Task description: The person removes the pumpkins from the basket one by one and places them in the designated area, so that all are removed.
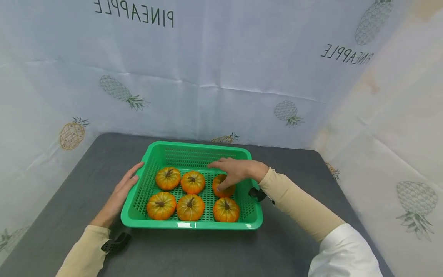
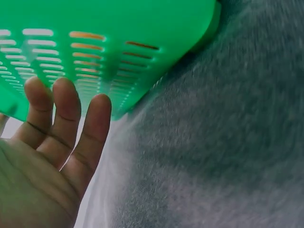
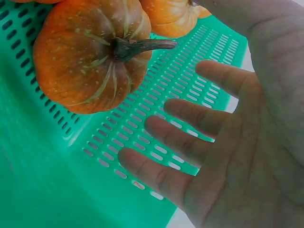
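A green plastic basket (image 1: 194,224) with slotted walls holds several small orange pumpkins. Against the outside of its left wall my left hand (image 1: 119,196) rests with fingers loosely extended; the left wrist view shows the fingertips by the slotted green wall (image 2: 118,28). Inside the basket's right half, my right hand (image 1: 238,169) reaches over the back right pumpkin (image 1: 219,181), partly hiding it. Its fingers (image 3: 156,175) are spread and lightly bent, gripping nothing. A pumpkin (image 3: 90,57) with a curved brown stem lies beyond the fingertips, and the front right pumpkin (image 1: 226,210) sits nearer.
On the basket's left side lie the other pumpkins, two at the back and two in front, including the back left pumpkin (image 1: 167,178). The basket stands on a dark grey table (image 1: 214,254). Behind and beside it hangs a white cloth (image 1: 221,50) printed with pineapples.
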`<action>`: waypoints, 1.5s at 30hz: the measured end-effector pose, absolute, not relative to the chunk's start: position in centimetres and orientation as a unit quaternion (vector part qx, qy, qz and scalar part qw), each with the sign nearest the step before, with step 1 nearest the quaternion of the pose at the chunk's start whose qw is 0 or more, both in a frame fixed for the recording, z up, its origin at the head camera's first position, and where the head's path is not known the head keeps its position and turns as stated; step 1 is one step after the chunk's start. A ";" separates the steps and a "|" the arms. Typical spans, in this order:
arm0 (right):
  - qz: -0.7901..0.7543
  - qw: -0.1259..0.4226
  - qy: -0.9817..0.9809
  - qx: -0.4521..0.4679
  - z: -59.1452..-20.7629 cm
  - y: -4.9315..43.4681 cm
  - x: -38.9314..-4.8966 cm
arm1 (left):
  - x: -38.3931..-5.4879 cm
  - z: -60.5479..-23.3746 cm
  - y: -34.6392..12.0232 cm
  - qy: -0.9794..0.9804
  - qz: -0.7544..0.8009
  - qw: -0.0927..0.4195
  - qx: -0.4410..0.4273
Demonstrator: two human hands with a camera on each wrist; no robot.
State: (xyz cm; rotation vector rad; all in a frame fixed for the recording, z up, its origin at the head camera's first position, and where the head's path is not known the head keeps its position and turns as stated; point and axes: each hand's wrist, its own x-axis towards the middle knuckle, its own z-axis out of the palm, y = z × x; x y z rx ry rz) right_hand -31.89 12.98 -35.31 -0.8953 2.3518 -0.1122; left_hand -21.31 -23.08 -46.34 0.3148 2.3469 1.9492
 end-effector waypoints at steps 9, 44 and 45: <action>-0.040 0.298 0.892 -0.337 -35.6 12.7 -32.0 | -20.8 -46.4 -22.3 0.763 0.640 0.017 0.092; -0.007 0.364 0.883 -0.297 -37.6 11.8 -32.3 | -20.1 -47.0 -22.3 0.742 0.662 0.009 0.105; -0.008 0.366 0.883 -0.295 -37.7 11.8 -32.3 | -20.1 -47.0 -22.3 0.742 0.661 0.010 0.106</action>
